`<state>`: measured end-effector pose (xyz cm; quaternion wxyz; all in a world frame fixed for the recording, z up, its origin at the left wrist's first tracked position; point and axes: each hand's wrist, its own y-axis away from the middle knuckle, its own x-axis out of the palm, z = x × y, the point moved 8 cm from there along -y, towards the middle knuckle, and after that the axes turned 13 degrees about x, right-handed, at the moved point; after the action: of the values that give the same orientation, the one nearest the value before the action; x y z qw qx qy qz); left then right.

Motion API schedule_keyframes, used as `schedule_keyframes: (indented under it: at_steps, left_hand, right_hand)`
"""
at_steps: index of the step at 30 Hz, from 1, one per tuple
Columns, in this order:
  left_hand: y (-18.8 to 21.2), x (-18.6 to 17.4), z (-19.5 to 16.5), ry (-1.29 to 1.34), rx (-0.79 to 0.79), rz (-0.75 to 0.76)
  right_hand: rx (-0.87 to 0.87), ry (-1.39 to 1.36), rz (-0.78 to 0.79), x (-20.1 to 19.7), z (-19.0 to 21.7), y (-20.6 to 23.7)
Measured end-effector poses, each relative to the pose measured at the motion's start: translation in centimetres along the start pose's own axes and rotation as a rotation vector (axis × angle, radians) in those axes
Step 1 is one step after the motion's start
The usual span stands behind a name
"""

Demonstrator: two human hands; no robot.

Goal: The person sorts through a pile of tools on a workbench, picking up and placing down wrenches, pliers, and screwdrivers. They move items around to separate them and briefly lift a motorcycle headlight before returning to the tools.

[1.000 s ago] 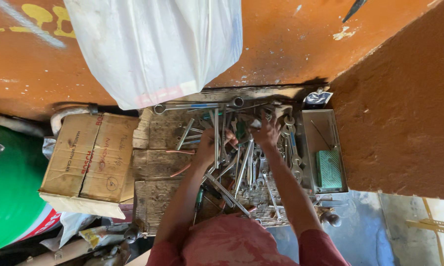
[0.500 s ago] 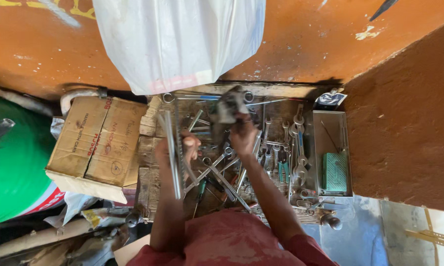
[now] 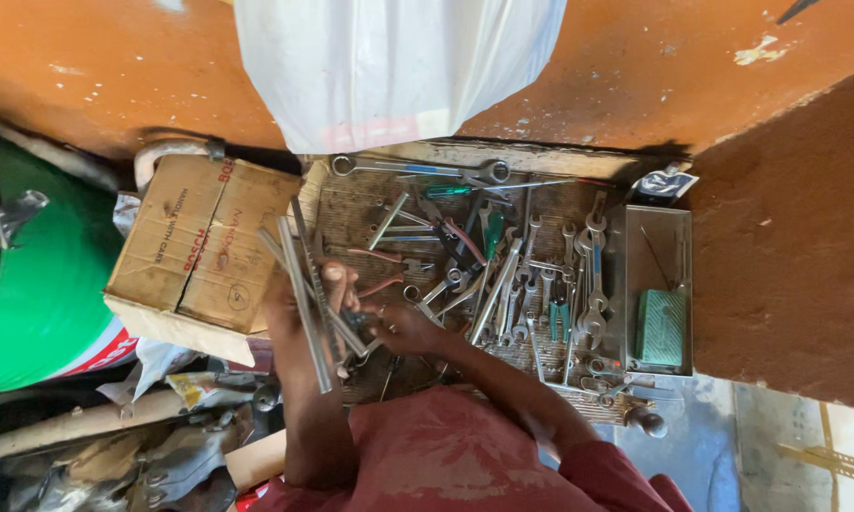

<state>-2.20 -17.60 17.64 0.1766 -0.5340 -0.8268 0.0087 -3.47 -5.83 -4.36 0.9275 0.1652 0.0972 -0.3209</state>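
Observation:
My left hand (image 3: 318,299) grips a bundle of long metal bars and wrenches (image 3: 306,284) that angle up toward the cardboard box. Just right of it, my right hand (image 3: 403,327) is curled by the lower ends of those tools, touching them; whether it holds one is unclear. Both hands hover over a wooden board (image 3: 351,204) strewn with several spanners (image 3: 531,284) and pliers with red and green handles (image 3: 451,228).
A cardboard box (image 3: 204,246) lies to the left, with a green drum (image 3: 38,294) beyond it. A white plastic bag (image 3: 389,66) hangs on the orange wall above. An open metal tray (image 3: 656,256) holding a green block (image 3: 661,327) stands to the right.
Both hands have drawn back from the middle of the tool pile toward my body. The left hand has lifted a bundle of long metal tools and moved it left.

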Motion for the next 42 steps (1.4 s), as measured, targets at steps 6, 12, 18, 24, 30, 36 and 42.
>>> schedule_keyframes:
  at_steps: [6,12,18,24,30,36,42]
  left_hand:
    - [0.2,7.1,8.2,0.377,-0.016,0.048]
    - [1.3,14.1,18.1,0.660,-0.247,0.099]
    - [4.7,24.4,26.6,0.934,-0.712,0.301]
    - [10.9,36.7,31.3,0.765,-0.780,0.400]
    - [17.1,45.3,33.2,0.404,-0.669,0.565]
    - [17.0,47.3,33.7,-0.174,-0.447,0.846]
    - [17.1,46.9,34.4,-0.469,-0.284,1.008]
  right_hand:
    - [0.019,-0.028,-0.204,-7.0,-0.7,6.3]
    - [0.051,-0.078,-0.347,-11.1,-4.4,13.6]
    - [0.568,-0.047,-0.774,-12.9,-10.4,23.3]
    - [0.739,0.328,-1.193,-18.4,-10.0,33.3]
    - [0.999,0.583,-1.394,-24.5,-12.0,38.4]
    - [1.225,0.674,-1.377,-26.7,-15.3,39.5]
    - [1.138,0.641,-1.375,-26.5,-15.3,39.8]
